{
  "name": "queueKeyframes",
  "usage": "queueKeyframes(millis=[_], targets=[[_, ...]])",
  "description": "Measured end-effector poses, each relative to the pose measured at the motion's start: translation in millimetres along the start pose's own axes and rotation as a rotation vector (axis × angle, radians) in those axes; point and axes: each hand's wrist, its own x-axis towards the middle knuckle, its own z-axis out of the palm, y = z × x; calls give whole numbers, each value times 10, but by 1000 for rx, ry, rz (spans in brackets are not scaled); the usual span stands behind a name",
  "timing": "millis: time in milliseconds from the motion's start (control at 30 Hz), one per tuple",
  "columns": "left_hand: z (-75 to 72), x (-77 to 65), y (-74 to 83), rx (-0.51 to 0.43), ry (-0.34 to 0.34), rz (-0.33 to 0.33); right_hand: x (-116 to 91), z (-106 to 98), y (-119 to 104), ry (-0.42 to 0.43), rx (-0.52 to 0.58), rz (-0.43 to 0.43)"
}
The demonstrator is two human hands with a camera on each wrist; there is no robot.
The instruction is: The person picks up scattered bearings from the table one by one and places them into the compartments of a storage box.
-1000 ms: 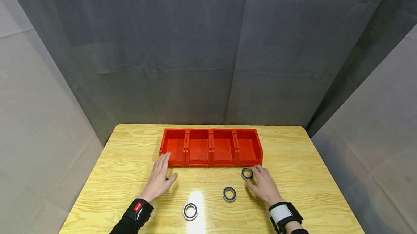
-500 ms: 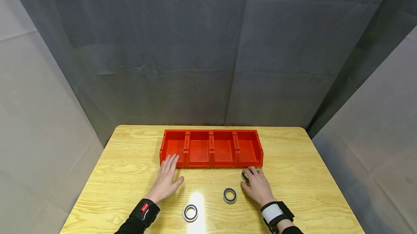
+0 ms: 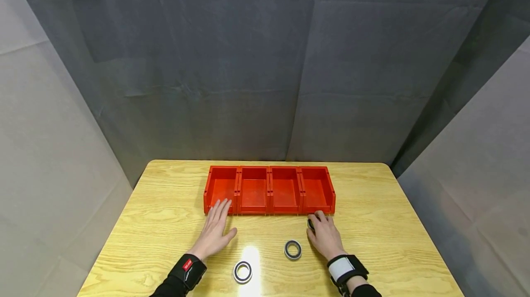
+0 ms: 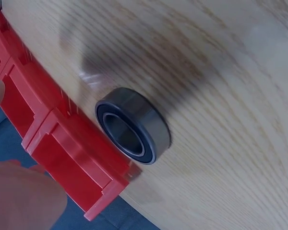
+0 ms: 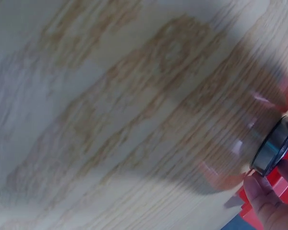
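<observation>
The rings (image 4: 152, 123) are showing smooth, shiny metal; the red bins (image 3: 269, 189) are looking plastic and smooth. The bench (image 3: 372, 223) is gleaming, wood-grained and glossy; the far cloth (image 3: 232, 67) is looking matt and creased.

Worktop (image 3: 165, 205): yellow wood grain, far corners rounded, bright reflection (image 3: 251, 254) toward near edge. Backdrop (image 3: 232, 67): dark grey cloth beyond far edge, faint horizontal creases, long near-vertical fold (image 3: 301, 71) right of centre. Left drape (image 3: 49, 159): light grey, creased. Right drape (image 3: 476, 173): light grey, shadowed beside worktop.
</observation>
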Motion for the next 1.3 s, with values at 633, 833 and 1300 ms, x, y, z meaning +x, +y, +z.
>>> queueKeyframes(millis=[633,833,1300], targets=[[33,61,-47,-33,-19,-38,-23,-65,-16,-73,8,9],[43,89,-60,-58,-24,-53,-70,-107,-5,-61,21,-31],[84,54,-46,-62,-37,-55,-34,-225,22,6,63,-50]])
